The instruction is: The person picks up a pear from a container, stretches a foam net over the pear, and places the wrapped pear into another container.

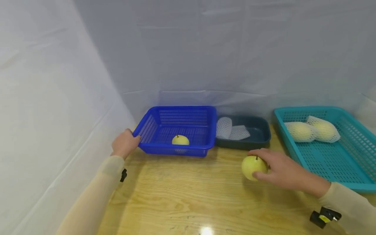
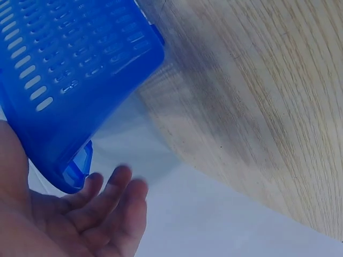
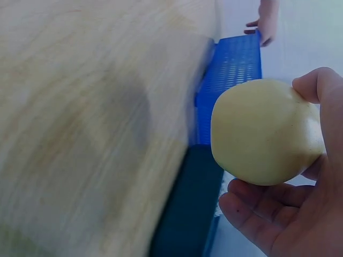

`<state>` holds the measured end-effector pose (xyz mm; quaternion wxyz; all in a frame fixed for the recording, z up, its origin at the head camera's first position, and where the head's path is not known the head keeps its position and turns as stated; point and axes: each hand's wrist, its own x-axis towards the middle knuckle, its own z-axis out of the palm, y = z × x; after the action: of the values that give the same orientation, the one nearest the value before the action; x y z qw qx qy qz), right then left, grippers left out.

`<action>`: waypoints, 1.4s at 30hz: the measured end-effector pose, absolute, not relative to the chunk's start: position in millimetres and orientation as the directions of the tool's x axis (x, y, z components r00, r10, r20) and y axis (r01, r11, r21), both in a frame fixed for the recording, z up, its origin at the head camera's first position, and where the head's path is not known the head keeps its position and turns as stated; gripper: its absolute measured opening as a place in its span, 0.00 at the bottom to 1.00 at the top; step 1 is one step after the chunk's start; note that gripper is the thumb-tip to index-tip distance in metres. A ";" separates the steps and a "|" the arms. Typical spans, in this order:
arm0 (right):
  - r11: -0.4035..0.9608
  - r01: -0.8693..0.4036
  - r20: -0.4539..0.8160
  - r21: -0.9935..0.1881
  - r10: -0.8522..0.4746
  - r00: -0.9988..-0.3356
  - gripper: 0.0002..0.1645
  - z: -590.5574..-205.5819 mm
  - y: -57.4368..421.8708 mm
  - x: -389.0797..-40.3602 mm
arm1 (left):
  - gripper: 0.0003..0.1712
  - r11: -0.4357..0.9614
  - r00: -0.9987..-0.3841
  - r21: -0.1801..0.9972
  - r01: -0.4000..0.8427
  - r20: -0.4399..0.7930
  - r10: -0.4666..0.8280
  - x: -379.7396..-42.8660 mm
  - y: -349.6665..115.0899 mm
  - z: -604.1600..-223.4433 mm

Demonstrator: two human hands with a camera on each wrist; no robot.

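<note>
My right hand holds a round yellow pear above the wooden table, thumb on one side and fingers on the other. The pear is bare, its dark stem showing in the head view. In the right wrist view the same pear sits between thumb and fingers. At the left, my left hand grips the front left corner of a blue basket. Its rim lies between thumb and fingers in the left wrist view. Another bare pear lies inside that basket, near the front wall.
Beside the blue basket stands a dark green tray holding white foam nets. A teal basket at the right contains two pears in foam nets. White sheeting rises behind and on the left of the wooden table.
</note>
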<state>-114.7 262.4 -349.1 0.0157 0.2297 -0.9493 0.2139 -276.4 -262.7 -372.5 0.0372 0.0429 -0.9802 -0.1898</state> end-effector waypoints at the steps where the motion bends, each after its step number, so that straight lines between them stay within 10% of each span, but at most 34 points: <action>1: 0.799 -0.443 0.127 -0.406 -0.430 -0.894 0.34 -351.9 262.8 -115.3 | 0.27 0.929 -0.991 0.364 -0.060 0.088 -0.099 -277.0 -262.6 -373.4; 10: 0.806 -0.458 0.176 -0.375 -0.424 -0.889 0.34 -379.0 258.6 -114.7 | 0.27 0.963 -0.942 0.268 0.040 0.332 -0.054 -279.4 -249.2 -376.2; 42: 0.791 -0.399 0.095 -0.464 -0.404 -0.910 0.42 -411.3 241.0 -125.2 | 0.09 0.661 -0.707 0.319 0.679 0.528 0.470 -172.8 -41.4 -352.5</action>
<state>-125.2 241.0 -411.3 -0.0047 0.2123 -0.9463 0.2440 -172.8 -41.4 -352.5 0.2049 -0.3234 -0.8881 -0.2544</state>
